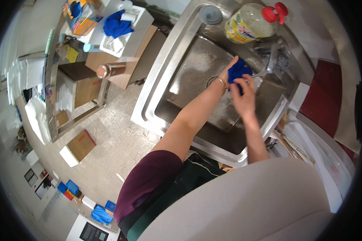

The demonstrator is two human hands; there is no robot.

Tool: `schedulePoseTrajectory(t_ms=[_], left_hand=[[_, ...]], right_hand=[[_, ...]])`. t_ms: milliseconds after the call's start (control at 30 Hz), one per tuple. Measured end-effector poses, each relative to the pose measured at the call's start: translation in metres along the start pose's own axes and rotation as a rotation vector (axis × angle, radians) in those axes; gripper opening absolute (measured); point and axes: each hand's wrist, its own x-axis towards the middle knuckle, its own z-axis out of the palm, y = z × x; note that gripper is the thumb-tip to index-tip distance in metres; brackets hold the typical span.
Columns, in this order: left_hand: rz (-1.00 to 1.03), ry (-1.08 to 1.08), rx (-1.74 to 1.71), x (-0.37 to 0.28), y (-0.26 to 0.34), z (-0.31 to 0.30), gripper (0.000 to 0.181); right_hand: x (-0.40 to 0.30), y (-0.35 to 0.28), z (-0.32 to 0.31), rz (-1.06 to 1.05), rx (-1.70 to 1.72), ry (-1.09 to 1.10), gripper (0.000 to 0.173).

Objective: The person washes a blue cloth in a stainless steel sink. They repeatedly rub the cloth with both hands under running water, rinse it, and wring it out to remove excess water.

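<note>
Over the stainless-steel sink (196, 78), my left hand (227, 70) holds a blue cloth (239, 70). The cloth covers much of the palm, and a bangle circles that wrist. My right hand (244, 96) is at the cloth's lower edge, its bent fingers gripping the fabric. Just beyond the cloth is the metal tap (271, 61), its spout close to my right fingers. Below my left wrist the sink drain (212, 82) is partly hidden.
A large dish-soap bottle (244, 25) with a red pump and a round grey lid (210, 15) stand on the sink's back ledge. Steel wool (282, 63) lies behind the tap. To the left, a table holds a jar (103, 71) and another blue cloth (118, 24). A cardboard box (81, 145) lies on the floor.
</note>
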Motion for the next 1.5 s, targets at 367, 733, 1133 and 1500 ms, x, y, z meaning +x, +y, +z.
schedulePoseTrajectory(t_ms=[367, 733, 1133, 1500], left_hand=[[0.163, 0.307, 0.117, 0.031, -0.062, -0.019, 0.027], [0.223, 0.306, 0.074, -0.008, -0.058, -0.002, 0.042], [0.396, 0.579, 0.225, -0.050, 0.025, -0.037, 0.043], [0.130, 0.264, 0.000, 0.015, -0.028, -0.041, 0.091]], right_hand=[[0.057, 0.045, 0.011, 0.189, -0.343, 0.234, 0.025], [0.065, 0.048, 0.019, 0.346, -0.332, -0.064, 0.044], [0.065, 0.051, -0.029, 0.576, 0.671, 0.013, 0.038], [0.023, -0.029, -0.057, 0.787, 0.924, -0.070, 0.032]])
